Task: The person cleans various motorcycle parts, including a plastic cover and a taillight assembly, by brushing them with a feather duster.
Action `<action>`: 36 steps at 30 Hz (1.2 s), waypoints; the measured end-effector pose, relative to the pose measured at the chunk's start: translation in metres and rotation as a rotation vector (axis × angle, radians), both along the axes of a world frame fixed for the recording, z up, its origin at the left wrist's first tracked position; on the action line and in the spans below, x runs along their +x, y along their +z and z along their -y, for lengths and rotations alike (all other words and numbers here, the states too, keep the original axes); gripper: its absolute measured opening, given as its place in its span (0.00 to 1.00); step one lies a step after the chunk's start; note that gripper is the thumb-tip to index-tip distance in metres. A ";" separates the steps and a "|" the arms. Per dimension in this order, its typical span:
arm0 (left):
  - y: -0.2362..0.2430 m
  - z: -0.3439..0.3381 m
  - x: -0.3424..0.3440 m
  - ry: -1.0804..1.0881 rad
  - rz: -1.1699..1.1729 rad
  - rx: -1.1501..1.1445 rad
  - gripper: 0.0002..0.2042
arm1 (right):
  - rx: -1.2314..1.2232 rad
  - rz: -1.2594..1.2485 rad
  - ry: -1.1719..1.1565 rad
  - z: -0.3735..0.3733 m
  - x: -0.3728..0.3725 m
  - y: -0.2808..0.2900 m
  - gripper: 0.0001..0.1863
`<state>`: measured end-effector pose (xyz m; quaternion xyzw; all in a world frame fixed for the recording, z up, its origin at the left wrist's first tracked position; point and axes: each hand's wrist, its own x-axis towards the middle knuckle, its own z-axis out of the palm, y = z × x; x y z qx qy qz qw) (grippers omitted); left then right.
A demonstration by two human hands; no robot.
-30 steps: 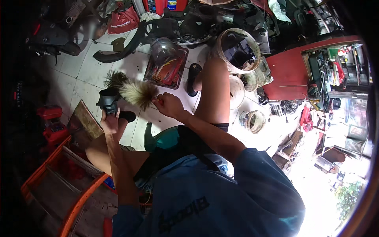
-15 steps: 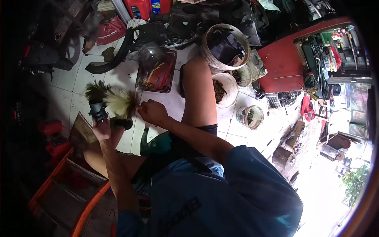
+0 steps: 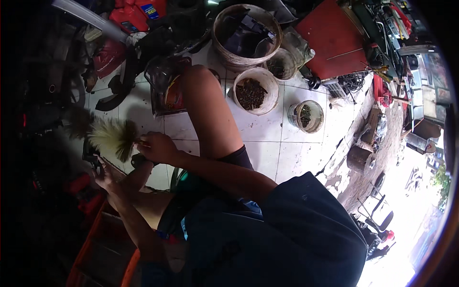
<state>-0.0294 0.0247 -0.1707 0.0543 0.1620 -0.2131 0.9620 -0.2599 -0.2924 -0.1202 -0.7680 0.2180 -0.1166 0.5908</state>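
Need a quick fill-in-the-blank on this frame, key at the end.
1. The person's ____ hand holds the feather duster.
2. The flat panel behind the buckets is coloured ____.
3. The floor tiles are ____.
4. The orange frame shows at the picture's lower ____.

Missing: right; red; white; left.

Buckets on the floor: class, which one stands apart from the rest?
The small, rightmost bucket; floor tiles separate it from the other buckets, which crowd together.
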 end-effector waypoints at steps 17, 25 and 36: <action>0.033 0.050 0.010 -0.086 -0.099 0.231 0.26 | 0.018 0.053 -0.109 0.008 -0.003 0.006 0.19; 0.027 0.056 0.013 -0.271 0.078 0.408 0.18 | 0.002 0.037 -0.046 0.014 -0.005 0.002 0.18; -0.019 0.086 -0.055 -0.459 0.037 0.921 0.19 | -0.054 -0.012 0.442 -0.015 -0.039 -0.017 0.23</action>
